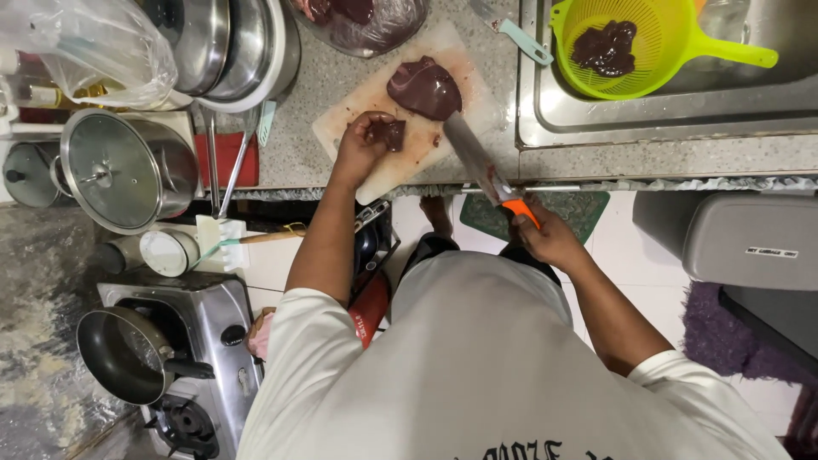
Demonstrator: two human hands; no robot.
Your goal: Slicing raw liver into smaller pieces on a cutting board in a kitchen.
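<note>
Left hand [365,140] grips a small piece of liver [390,134] on the cutting board [375,102], just beside the large liver [424,88], while the right hand [545,238] clasps the orange-handled knife [481,162], blade angled towards the large liver.

left grip [362,140] curled forward, right grip [545,237] closed, arms bare

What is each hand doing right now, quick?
Left hand: closed on a small piece of liver on the cutting board.
Right hand: closed around the orange handle of a knife.
</note>
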